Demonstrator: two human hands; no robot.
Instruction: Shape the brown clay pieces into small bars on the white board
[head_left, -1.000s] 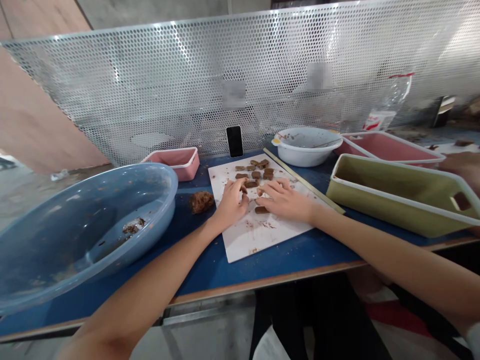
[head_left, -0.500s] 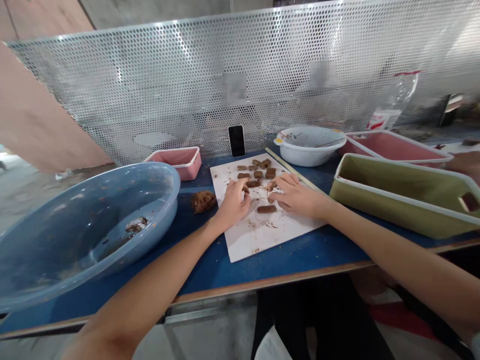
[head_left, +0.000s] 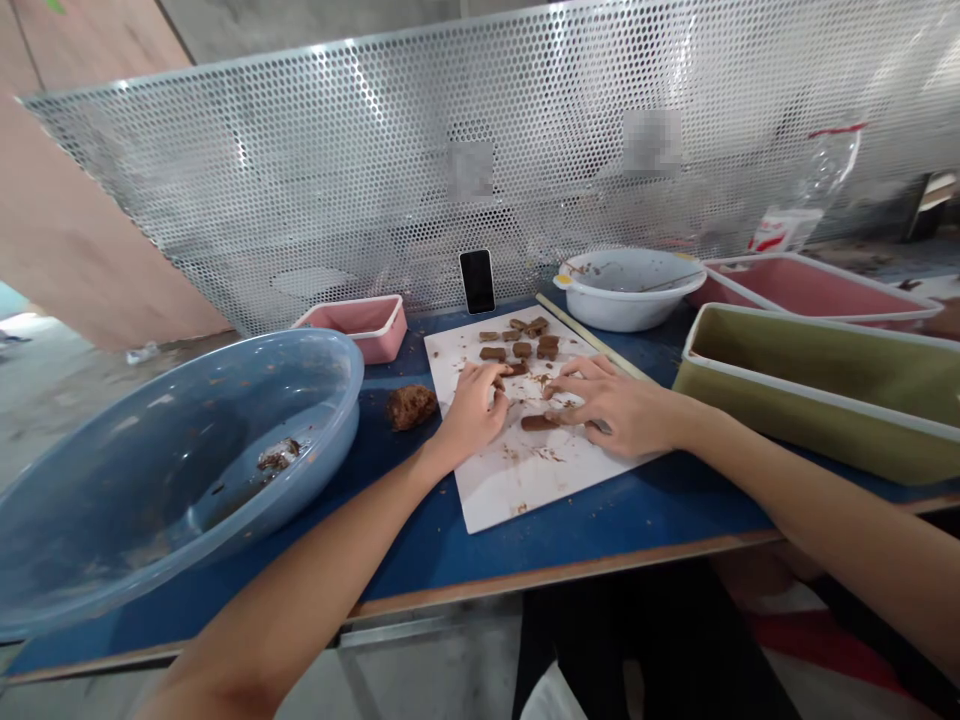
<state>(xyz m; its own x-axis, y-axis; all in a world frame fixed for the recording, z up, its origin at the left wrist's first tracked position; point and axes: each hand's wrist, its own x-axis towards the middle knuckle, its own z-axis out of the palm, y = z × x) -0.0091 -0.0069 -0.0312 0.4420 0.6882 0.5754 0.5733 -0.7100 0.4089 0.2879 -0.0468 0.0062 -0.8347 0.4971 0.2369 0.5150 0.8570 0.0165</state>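
My left hand (head_left: 474, 412) rests at the left of a white board (head_left: 491, 500), thumb and curved fingers apart. Its fingertips are beside a brown clay-like piece (head_left: 516, 369). Over the right half of the board, my right hand (head_left: 619, 405) has its fingers spread. One of its fingertips touches the right end of a short brown roll (head_left: 537, 423) lying flat. Several small brown blocks (head_left: 523, 350) lie in loose rows toward the board's far end. Brown smears and crumbs mark the white surface.
A rough brown lump (head_left: 411, 407) sits left of the board, near a large blue basin (head_left: 341, 400). Behind stand a pink tub (head_left: 388, 338), a phone (head_left: 478, 281) and a white basin (head_left: 626, 308). At right are a green trough (head_left: 810, 400) and a pink tray (head_left: 817, 285).
My right hand has shifted right and toward me, with its fingers spread wider and a fingertip now at the roll. My left hand has barely moved. The view has shifted slightly.
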